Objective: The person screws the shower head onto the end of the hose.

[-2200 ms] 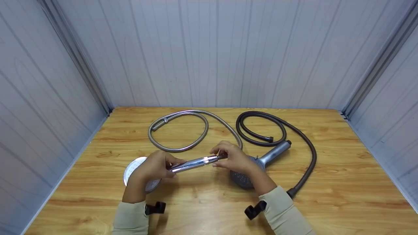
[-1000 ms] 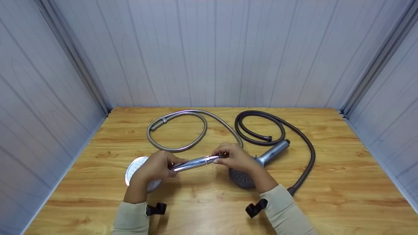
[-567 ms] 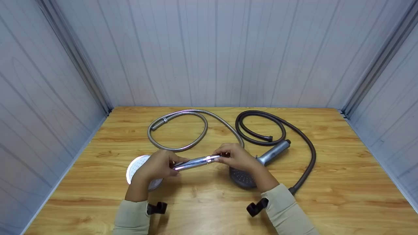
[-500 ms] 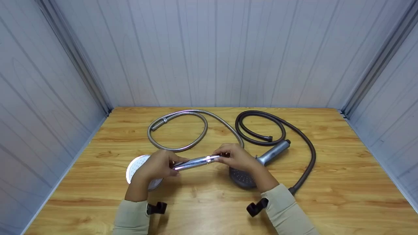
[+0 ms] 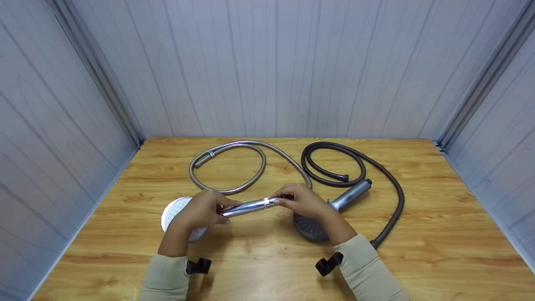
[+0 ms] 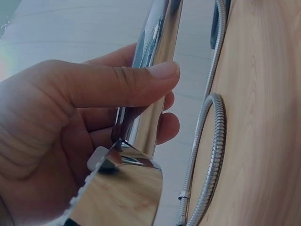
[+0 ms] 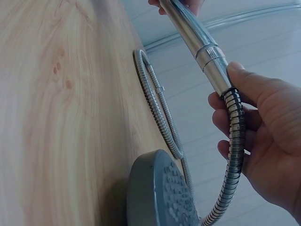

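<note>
My left hand grips the chrome handle of a hand shower, with the thumb across the near side and fingers curled behind it. The white spray face is partly hidden behind that hand. At the handle's other end sits the smooth chrome connector of a metal shower hose, in line with the handle and meeting it. My right hand pinches the connector between thumb and fingertips. From there the hose curves down, passing by the palm in the right wrist view.
Chrome hose loops lie on the wooden table at the back. Under my right forearm lies a grey hand shower. A dark hose coils behind it and runs down the right side. Pale panel walls enclose the table.
My right thumb and fingers have shifted along onto the connector, and the shower handle has moved slightly right. My left hand keeps the same grip. The things on the table lie as before.
</note>
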Motion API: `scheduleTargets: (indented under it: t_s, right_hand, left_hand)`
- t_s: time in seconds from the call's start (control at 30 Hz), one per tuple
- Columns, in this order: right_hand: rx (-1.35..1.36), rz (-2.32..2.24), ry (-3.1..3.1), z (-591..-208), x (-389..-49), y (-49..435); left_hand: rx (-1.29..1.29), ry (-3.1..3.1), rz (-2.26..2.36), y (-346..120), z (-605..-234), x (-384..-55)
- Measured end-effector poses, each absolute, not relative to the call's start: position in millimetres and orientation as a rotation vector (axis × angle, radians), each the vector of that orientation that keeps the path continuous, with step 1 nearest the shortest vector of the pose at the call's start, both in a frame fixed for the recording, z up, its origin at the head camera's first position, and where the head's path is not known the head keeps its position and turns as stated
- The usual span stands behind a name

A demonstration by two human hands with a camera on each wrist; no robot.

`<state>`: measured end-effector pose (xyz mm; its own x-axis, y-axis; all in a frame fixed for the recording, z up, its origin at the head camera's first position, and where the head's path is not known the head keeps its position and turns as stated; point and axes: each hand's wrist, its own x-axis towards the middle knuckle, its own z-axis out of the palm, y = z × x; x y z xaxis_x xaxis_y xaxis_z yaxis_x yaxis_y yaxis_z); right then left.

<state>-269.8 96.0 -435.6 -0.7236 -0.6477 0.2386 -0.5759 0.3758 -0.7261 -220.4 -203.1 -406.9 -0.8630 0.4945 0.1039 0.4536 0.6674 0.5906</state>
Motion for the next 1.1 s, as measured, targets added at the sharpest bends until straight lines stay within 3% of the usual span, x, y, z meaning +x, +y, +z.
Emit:
scheduleTargets:
  t_s: [1.1]
  right_hand:
    - [-1.214, -1.377, 2.580, -433.6, -269.7, 93.0]
  left_hand:
    - [0.816, 2.811, 0.993, -201.6, -405.6, -223.3]
